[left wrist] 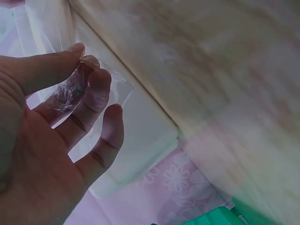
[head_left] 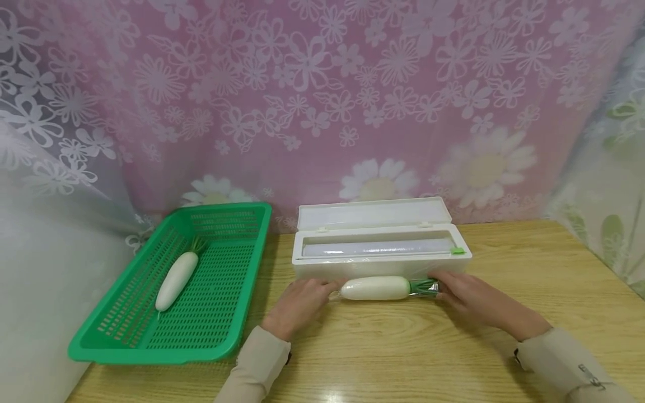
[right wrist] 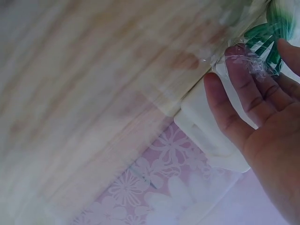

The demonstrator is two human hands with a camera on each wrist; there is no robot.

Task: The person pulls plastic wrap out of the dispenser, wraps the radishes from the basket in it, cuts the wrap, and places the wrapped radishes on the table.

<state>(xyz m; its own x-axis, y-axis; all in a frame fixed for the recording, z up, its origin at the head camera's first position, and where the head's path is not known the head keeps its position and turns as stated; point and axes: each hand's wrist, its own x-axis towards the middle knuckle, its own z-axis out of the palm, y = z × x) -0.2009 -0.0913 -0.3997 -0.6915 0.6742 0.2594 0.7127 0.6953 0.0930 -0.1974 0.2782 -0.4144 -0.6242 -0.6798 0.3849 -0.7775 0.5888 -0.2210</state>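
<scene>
A white radish [head_left: 375, 288] wrapped in clear plastic film lies sideways on the table in front of the film dispenser, its cut green stalks [head_left: 422, 287] pointing right. My left hand [head_left: 304, 302] is at the root end. In the left wrist view its thumb and index finger pinch a crumpled twist of plastic wrap [left wrist: 65, 96]. My right hand [head_left: 471, 296] is at the stalk end, its curled fingers [right wrist: 243, 86] on the gathered plastic wrap [right wrist: 255, 63] there. The white dispenser box [head_left: 378, 267] stands just behind the radish, lid raised, with a film roll [head_left: 378, 248] inside.
A green plastic basket [head_left: 244, 302] stands on the left, holding another white radish [head_left: 176, 281] with short green stalks. A small bright green tab [head_left: 457, 251] sits at the dispenser's right end. Behind the wooden table [head_left: 383, 352] hangs a pink flowered curtain [head_left: 322, 112].
</scene>
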